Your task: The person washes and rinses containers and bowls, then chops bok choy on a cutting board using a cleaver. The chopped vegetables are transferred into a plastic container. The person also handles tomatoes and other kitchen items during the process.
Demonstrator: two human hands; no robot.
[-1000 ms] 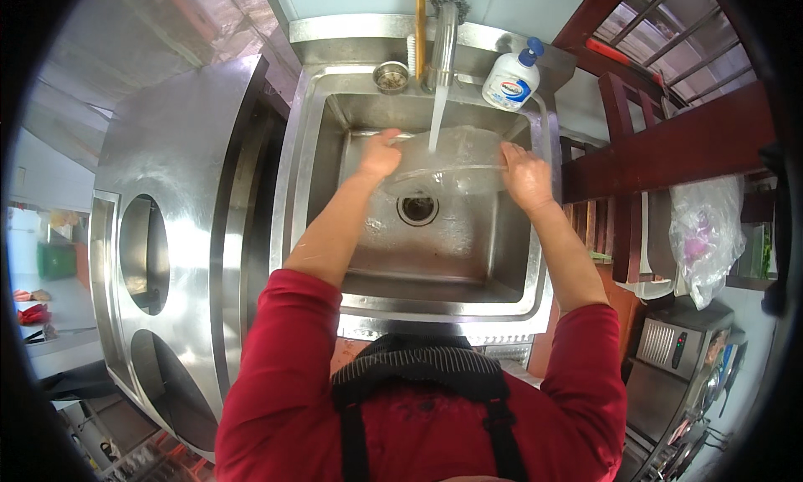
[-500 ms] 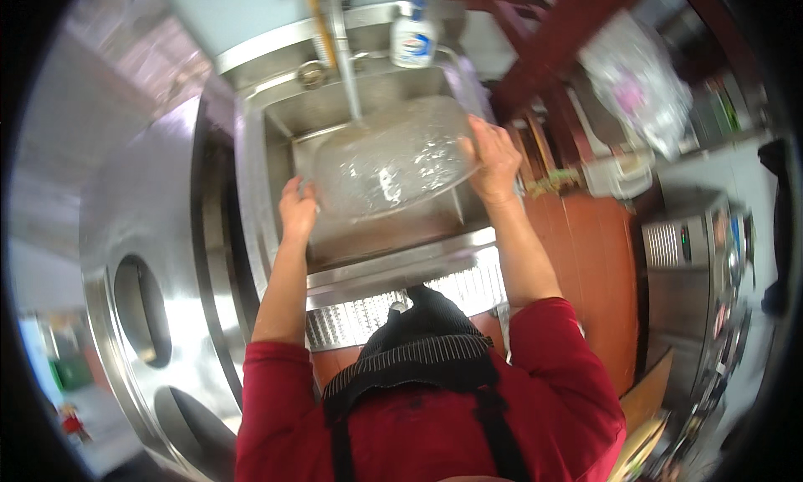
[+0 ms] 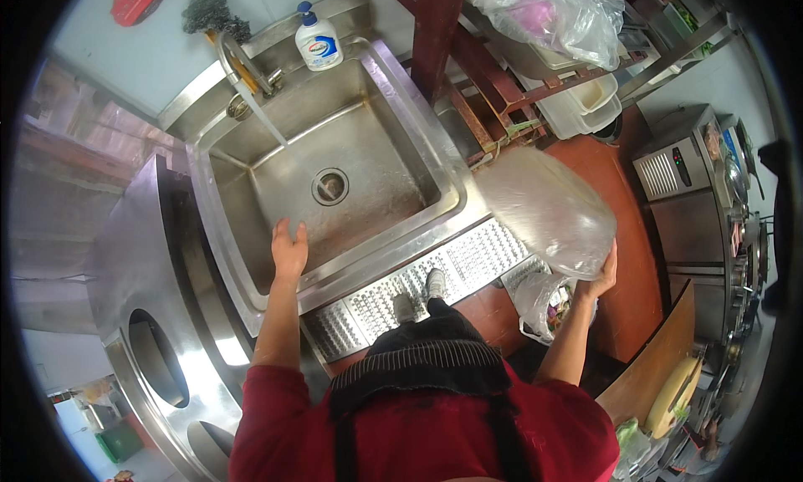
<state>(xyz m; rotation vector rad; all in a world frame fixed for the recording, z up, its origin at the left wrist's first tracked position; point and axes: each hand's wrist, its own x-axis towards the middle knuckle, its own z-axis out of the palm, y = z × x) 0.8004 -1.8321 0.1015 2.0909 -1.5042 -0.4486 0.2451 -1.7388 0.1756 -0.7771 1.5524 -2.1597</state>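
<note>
A large clear plastic tub [image 3: 548, 206], smeared by motion, hangs to the right of the sink. My right hand [image 3: 604, 275] grips its near right edge; most of the fingers are hidden behind the plastic. Over the near left part of the steel sink [image 3: 368, 160], my left hand [image 3: 289, 248] is open with fingers apart and nothing in it. From the tap [image 3: 226, 51] a stream of water runs down into the basin, toward the round drain [image 3: 330, 186].
A white pump bottle [image 3: 319, 39] stands on the sink's back ledge. Below the tub, a bin lined with a plastic bag [image 3: 548, 306] holds scraps. To the right rises a dark red rack [image 3: 489, 89] with white containers. A studded metal floor plate [image 3: 401, 294] lies by my feet.
The tub has swung from above the sink out to the right in my right hand. My left hand has let go of it and stays over the sink. My view has turned rightward.
</note>
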